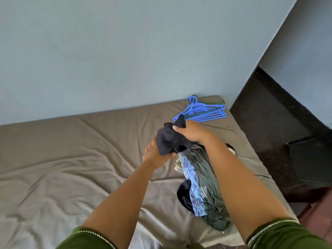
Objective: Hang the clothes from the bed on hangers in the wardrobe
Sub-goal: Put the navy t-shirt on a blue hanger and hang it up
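While both arms reach out over the bed, a dark navy garment is up in the air, bunched between the two hands just above the pile of clothes. The right hand clenches the top of the cloth, a tuft poking up past the thumb, and the left hand cups it from below, fingers wrapped into the folds (only the thumb side and wrist show clearly). Beneath them, the pile lies along the right edge of the mattress: a blue patterned piece, a grey-green one draped over it, something dark tucked under at the left. Just beyond the right hand, at the far corner of the bed, a stack of blue hangers lies flat, with a green one showing among them. The sheet is taupe and heavily wrinkled. Behind the bed rises a pale blue-grey wall, and off to the right sits dark furniture, hard to make out. Green sleeves with pale trim frame the bottom of the view.
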Action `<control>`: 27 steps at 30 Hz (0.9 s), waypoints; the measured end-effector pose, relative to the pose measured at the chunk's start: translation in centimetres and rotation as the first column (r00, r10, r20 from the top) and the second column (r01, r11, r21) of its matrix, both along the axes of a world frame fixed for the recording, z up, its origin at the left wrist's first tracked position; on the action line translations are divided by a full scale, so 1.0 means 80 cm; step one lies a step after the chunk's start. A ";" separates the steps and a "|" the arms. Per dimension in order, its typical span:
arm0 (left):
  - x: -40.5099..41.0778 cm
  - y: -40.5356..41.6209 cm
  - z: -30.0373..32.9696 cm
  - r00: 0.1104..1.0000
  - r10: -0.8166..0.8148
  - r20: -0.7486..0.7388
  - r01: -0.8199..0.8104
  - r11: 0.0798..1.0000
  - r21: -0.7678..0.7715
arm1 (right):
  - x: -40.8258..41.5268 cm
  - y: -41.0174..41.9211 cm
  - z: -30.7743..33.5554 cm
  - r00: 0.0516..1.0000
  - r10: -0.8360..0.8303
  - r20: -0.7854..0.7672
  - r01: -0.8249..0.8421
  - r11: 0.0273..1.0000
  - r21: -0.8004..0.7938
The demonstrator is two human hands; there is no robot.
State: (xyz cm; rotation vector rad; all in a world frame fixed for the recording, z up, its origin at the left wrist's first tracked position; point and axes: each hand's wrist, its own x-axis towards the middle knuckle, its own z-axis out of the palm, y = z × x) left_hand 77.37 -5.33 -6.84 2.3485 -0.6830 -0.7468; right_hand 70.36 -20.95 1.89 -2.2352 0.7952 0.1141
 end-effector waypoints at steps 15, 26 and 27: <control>0.077 0.023 0.214 0.983 -0.177 -0.055 0.121 0.838 -0.532 | 0.053 0.028 0.189 0.761 -0.299 0.576 0.078 0.923 0.376; 0.111 0.083 0.255 0.931 -0.164 0.327 0.217 0.967 -0.133 | 0.046 0.019 0.173 0.837 -0.063 0.543 0.007 0.994 0.105; 0.116 0.090 0.255 0.879 -0.176 0.444 0.193 0.981 0.006 | 0.048 0.020 0.174 0.814 -0.072 0.576 0.036 0.997 0.074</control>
